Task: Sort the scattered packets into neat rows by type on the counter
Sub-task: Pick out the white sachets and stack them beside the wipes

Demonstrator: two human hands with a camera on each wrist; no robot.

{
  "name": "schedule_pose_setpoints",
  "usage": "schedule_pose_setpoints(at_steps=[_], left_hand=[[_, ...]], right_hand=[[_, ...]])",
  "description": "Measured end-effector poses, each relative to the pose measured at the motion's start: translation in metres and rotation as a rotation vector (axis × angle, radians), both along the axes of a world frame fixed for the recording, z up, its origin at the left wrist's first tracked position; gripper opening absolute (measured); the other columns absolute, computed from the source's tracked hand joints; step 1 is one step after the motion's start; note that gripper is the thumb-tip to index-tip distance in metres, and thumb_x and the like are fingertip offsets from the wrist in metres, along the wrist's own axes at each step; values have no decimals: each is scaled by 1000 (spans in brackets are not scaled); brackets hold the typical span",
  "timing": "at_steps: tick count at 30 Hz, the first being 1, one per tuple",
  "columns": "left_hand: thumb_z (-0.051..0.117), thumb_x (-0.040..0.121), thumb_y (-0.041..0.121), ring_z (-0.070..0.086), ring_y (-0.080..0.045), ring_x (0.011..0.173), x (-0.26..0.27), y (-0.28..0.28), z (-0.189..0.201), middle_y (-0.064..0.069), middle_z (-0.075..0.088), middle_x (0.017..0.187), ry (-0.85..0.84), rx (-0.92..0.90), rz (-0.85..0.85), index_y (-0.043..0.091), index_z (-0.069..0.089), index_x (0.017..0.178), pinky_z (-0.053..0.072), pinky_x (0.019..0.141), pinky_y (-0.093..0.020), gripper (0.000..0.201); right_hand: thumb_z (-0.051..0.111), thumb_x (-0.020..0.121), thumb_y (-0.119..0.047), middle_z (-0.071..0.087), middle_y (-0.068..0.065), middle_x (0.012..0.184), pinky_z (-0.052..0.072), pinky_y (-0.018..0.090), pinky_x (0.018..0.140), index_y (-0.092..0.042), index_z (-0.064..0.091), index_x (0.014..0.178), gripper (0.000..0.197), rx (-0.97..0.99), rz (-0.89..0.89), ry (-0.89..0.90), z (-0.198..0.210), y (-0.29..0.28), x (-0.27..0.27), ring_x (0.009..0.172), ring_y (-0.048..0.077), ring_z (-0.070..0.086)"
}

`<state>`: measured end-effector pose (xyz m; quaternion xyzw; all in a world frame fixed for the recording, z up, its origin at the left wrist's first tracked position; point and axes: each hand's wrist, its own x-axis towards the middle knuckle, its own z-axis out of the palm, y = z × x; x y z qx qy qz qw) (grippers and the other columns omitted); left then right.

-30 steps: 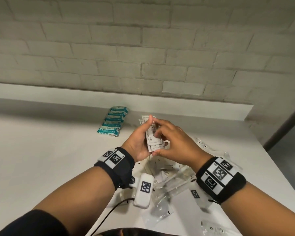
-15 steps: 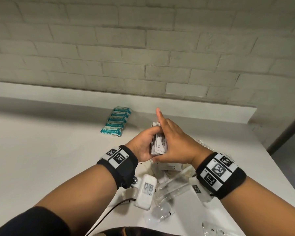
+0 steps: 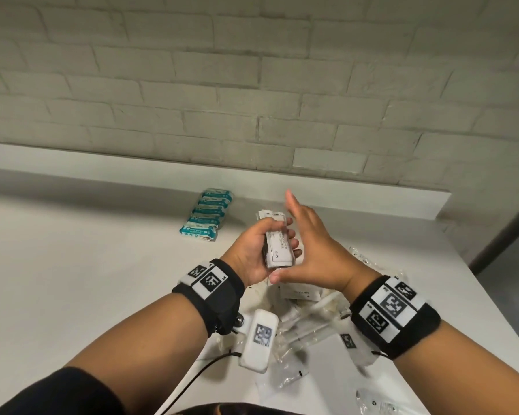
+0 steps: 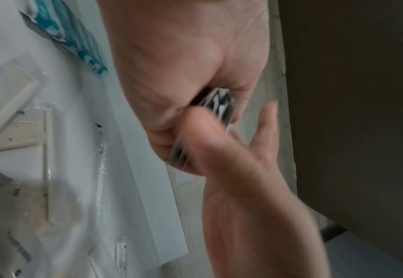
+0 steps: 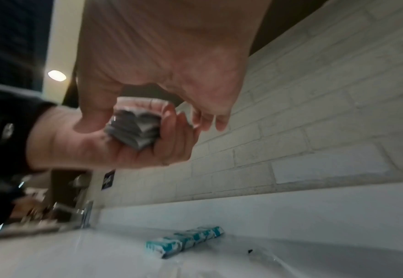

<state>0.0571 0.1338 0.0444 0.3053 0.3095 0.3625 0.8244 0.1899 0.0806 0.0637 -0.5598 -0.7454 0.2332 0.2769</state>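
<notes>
My left hand (image 3: 277, 232) grips a stack of white packets (image 3: 280, 250) above the counter, thumb on top and fingers curled round the far side. In the right wrist view the stack's edges (image 5: 134, 129) show inside the left fist. My right hand (image 3: 306, 235) is flat, its fingers straight and pointing up against the stack's right side, its thumb under the stack's lower end. A row of teal packets (image 3: 207, 215) lies overlapped near the back ledge. Loose clear-wrapped and white packets (image 3: 306, 319) are scattered under my wrists.
The white counter (image 3: 87, 265) runs wide to the left, and its right edge (image 3: 462, 295) falls off close to my right wrist. A low ledge (image 3: 342, 187) and a brick wall close the back. A blurred metal fixture (image 5: 86, 212) stands far left.
My right hand stopped picking at the packets and flattened against the stack. The left hand turned the stack so that its printed face shows, and it now looks squared up.
</notes>
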Motion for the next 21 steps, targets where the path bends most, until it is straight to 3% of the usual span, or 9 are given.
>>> schedule_pose_setpoints(at_steps=[2, 5, 7, 10, 13, 15, 17, 19, 21], left_hand=[[41, 93, 14, 60, -21, 71, -5, 4, -4, -7, 56, 75, -67, -23, 96, 11, 56, 99, 51, 73, -37, 16], [43, 95, 15, 57, -20, 76, -7, 6, -13, -3, 55, 76, -86, -19, 137, 16, 55, 96, 47, 80, -37, 12], [47, 94, 18, 61, -20, 70, -5, 5, -20, -1, 55, 74, -49, -23, 115, 17, 56, 90, 52, 73, -34, 10], [47, 95, 22, 66, -17, 63, -7, 5, -32, -2, 61, 73, -25, -8, 49, 16, 65, 82, 53, 58, -26, 24], [46, 96, 23, 67, -17, 75, -18, 9, -48, -5, 69, 81, 20, 9, 8, 17, 78, 75, 52, 68, -29, 38], [52, 92, 27, 66, -22, 91, -27, 14, -57, -11, 68, 101, 77, 14, -32, 12, 74, 101, 53, 76, -32, 28], [61, 87, 29, 60, -28, 101, -34, 27, -65, -14, 64, 111, 122, 28, -56, 8, 55, 130, 49, 86, -38, 48], [67, 85, 23, 59, -26, 99, -39, 49, -68, -11, 63, 110, 183, 47, 26, 17, 38, 140, 45, 87, -38, 62], [72, 82, 20, 56, -23, 109, -45, 69, -59, -10, 52, 126, 347, 198, 50, 27, 30, 140, 44, 94, -39, 72]], right_hand=[[90, 56, -31, 36, 2, 144, 36, 33, 109, -45, -20, 145, 143, -248, -41, 277, 2, 3, 3, 131, 13, 41], [85, 64, -17, 62, 9, 114, 48, 46, 97, -40, -23, 146, 137, -526, -97, 499, -2, 10, 0, 101, 22, 65], [82, 70, -6, 58, 15, 124, 52, 46, 86, -37, -21, 147, 133, -620, -123, 496, -6, 14, -10, 97, 26, 66], [82, 70, -5, 37, 9, 148, 56, 39, 75, -32, -7, 152, 124, -648, -155, 340, -12, 19, -27, 99, 23, 64], [81, 69, -9, 51, 7, 124, 57, 41, 78, -20, 22, 142, 95, -676, -188, 212, -27, 34, -38, 99, 24, 63], [79, 68, -9, 57, 7, 111, 57, 38, 72, -17, 34, 130, 77, -712, -217, 199, -36, 45, -38, 93, 24, 65], [75, 68, -5, 63, 8, 102, 56, 33, 63, -17, 43, 117, 60, -775, -231, 262, -41, 57, -34, 84, 22, 66], [73, 70, 0, 63, 8, 90, 53, 29, 57, -16, 50, 107, 46, -812, -239, 280, -45, 75, -28, 75, 19, 63], [72, 70, 0, 62, 8, 83, 53, 29, 58, -14, 54, 102, 40, -780, -251, 223, -44, 89, -24, 72, 20, 61]])
